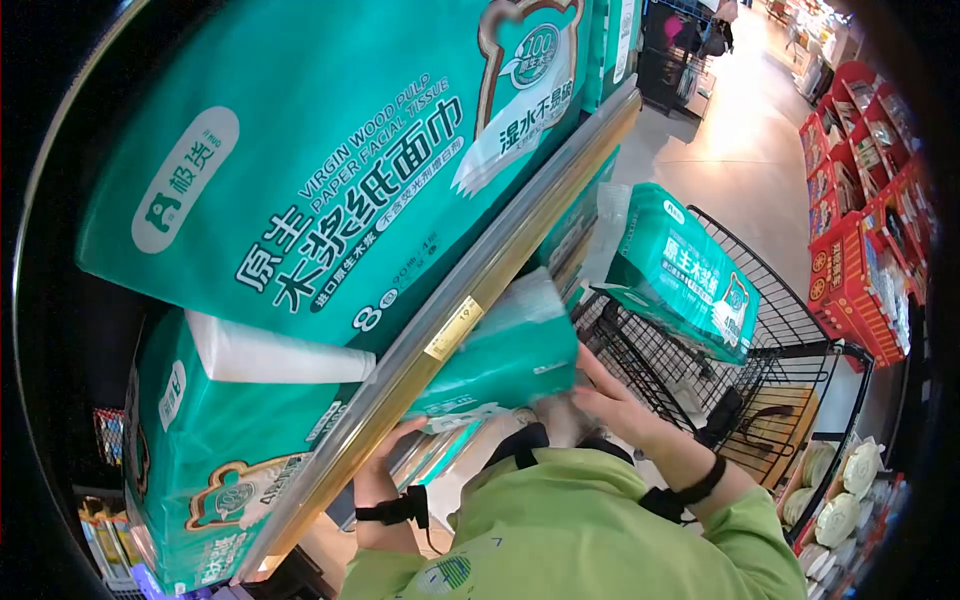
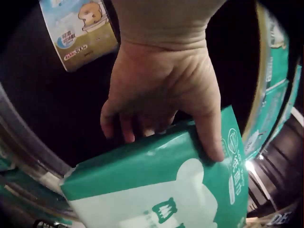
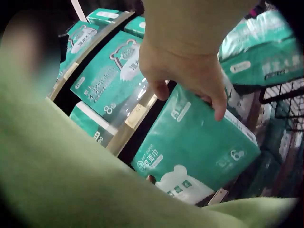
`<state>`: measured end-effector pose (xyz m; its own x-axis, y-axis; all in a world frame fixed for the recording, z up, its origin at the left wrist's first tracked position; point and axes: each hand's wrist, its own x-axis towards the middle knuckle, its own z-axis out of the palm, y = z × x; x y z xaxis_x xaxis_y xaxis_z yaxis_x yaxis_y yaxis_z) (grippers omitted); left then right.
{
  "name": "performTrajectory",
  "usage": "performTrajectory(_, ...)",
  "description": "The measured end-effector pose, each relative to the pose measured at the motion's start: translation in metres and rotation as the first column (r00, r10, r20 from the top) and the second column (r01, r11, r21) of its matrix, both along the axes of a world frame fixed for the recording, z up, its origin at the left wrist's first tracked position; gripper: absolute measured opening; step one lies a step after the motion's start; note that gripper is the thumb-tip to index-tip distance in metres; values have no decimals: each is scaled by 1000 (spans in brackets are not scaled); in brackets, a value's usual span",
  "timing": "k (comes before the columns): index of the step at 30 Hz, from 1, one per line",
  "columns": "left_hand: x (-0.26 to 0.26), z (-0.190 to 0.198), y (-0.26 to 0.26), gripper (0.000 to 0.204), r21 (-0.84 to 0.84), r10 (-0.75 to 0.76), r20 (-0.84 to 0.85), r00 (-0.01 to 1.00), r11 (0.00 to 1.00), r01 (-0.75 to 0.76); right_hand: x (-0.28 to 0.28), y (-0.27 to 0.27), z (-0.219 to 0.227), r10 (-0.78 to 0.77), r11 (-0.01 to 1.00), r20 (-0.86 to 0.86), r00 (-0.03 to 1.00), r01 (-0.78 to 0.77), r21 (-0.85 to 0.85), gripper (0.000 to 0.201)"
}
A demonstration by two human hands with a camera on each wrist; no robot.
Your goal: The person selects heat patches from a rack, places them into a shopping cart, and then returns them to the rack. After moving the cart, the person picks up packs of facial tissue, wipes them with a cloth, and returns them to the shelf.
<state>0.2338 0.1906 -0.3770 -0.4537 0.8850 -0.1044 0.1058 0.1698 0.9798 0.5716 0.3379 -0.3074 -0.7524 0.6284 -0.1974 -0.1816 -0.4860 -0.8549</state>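
Observation:
A green plastic-wrapped pack of facial tissue [image 1: 510,350] is held between both hands, beside the shelf edge and in front of the body. My left hand [image 2: 164,90] grips one end of it, the thumb over the printed face and the fingers behind. At the opposite end, my right hand [image 3: 187,71] holds the pack's edge between thumb and fingers. A white bear shape and the figure 6 show on the pack in the right wrist view.
Large green tissue packs [image 1: 270,130] fill the shelf, whose gold rail carries a price tag [image 1: 455,328]. On the right, a black wire shopping cart [image 1: 835,375] bears another green tissue pack [image 1: 690,275]. Beyond it stands a red display [image 1: 845,290] beside the aisle.

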Motion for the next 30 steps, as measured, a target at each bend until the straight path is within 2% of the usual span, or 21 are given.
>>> performTrajectory(2, -15, -9, -12, 68, 11, 24, -63, 998, 1000, -23, -28, 10, -14, 2, 975, 146, 989, -34, 218, 77)
performTrajectory(3, -30, -29, -23, 63, 103, 98, 149, 984, 988, -114, -43, 16, -20, 2, 976, 143, 990, -34, 216, 77)
performTrajectory(4, -42, -48, -29, 59, 173, 148, 360, 921, 960, -222, -57, 24, -24, -10, 966, 123, 992, -22, 258, 78)
performTrajectory(6, -54, -88, -30, 56, 161, 191, 380, 905, 950, -268, -78, 46, -36, -15, 956, 100, 995, -15, 295, 78)
performTrajectory(8, -58, -112, -31, 52, 141, 268, 426, 864, 924, -356, -96, 71, -50, -56, 825, 190, 980, -62, 562, 79)
performTrajectory(9, -40, -96, -15, 52, 81, 223, 190, 956, 967, -242, -103, 82, -53, -85, 822, 293, 952, -99, 560, 79)
performTrajectory(10, -14, -57, 3, 54, -37, 164, -166, 972, 984, -173, -109, 91, -57, -115, 820, 391, 913, -135, 556, 79)
performTrajectory(11, 6, -29, 19, 56, -172, 41, -491, 870, 975, -143, -111, 100, -70, -118, 829, 486, 866, -183, 528, 81)
performTrajectory(12, 12, -29, 27, 59, -134, 78, -342, 936, 982, -131, -110, 105, -83, -119, 829, 483, 867, -181, 529, 81)
performTrajectory(14, 19, -20, 37, 59, -104, 42, -205, 978, 993, -64, -106, 114, -98, -106, 853, 409, 906, -128, 506, 82)
performTrajectory(15, 22, -20, 39, 59, -106, 40, -202, 979, 992, -63, -104, 111, -81, -108, 896, 441, 891, -104, 431, 83)
performTrajectory(17, 26, -20, 44, 56, -134, 10, -173, 985, 990, -34, -97, 107, -70, -131, 903, 414, 901, -64, 425, 82)
performTrajectory(18, 26, -30, 48, 56, -132, 4, -173, 985, 991, -27, -93, 106, -68, -155, 908, 384, 910, -22, 419, 81)
performTrajectory(20, 25, -58, 55, 55, -110, -4, -300, 954, 993, -30, -84, 104, -88, -217, 887, 373, 902, 23, 461, 78)
performTrajectory(21, 27, -54, 58, 55, -112, -15, -297, 955, 994, -19, -78, 98, -90, -269, 865, 361, 893, 59, 499, 76)
performTrajectory(22, 29, -51, 61, 56, -184, -7, -306, 952, 982, -52, -70, 93, -91, -278, 865, 366, 888, 66, 498, 76)
performTrajectory(23, 32, -47, 63, 57, -254, 1, -315, 949, 963, -85, -59, 87, -91, -233, 887, 374, 897, 39, 460, 71)
performTrajectory(24, 35, -40, 64, 57, -256, -8, -308, 951, 964, -75, -50, 82, -89, -187, 907, 381, 906, 10, 422, 65)
performTrajectory(25, 37, -31, 65, 58, -253, -20, -291, 956, 966, -56, -41, 77, -89, -197, 902, 362, 911, 24, 430, 51)
performTrajectory(28, 45, -17, 68, 65, -258, -24, -235, 972, 965, -39, -13, 66, -71, -189, 906, 441, 877, -18, 423, 40)
performTrajectory(30, 52, -17, 65, 72, -137, 69, -290, 955, 984, -112, 8, 60, -67, -257, 871, 380, 888, 43, 489, 33)
